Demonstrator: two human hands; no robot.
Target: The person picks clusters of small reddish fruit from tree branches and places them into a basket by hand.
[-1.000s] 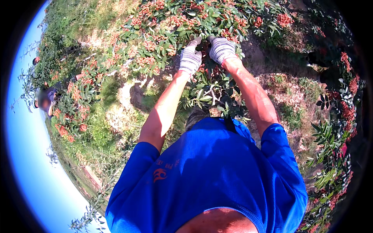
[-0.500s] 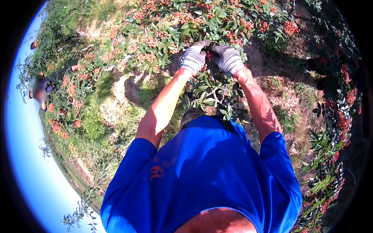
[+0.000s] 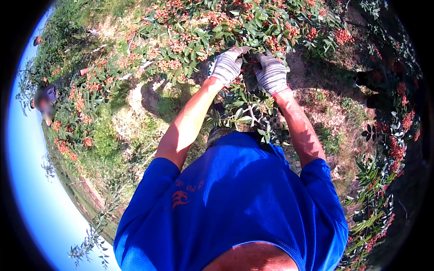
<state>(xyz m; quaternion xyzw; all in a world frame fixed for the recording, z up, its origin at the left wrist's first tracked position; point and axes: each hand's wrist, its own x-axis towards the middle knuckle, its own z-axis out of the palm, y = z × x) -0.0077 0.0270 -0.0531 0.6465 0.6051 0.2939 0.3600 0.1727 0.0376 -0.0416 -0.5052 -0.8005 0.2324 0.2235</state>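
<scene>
My left hand (image 3: 227, 67), in a grey-and-white striped knit glove with dark fingertips, reaches into a leafy bush hung with red berry clusters (image 3: 217, 19). Its fingers lie bent together, pointing right; whatever they grip is hidden. Close by on the right, my right hand (image 3: 272, 74) wears a matching glove. Its fingers curl inward among shaded leaves, and their hold cannot be made out. A small gap separates the hands. Just below them, a leafy twig (image 3: 246, 110) stands before my blue shirt (image 3: 235, 194).
More berry-laden branches (image 3: 398, 149) run down the right side. At the far left, another person (image 3: 44, 101) is among the bushes. Dry, grassy ground (image 3: 131, 119) shows between the plants. A pale bare branch (image 3: 140, 70) sticks out left of my hands.
My right hand has shifted slightly right and down, widening the gap between the hands. The left hand stays nearly in place. The view has moved a little.
</scene>
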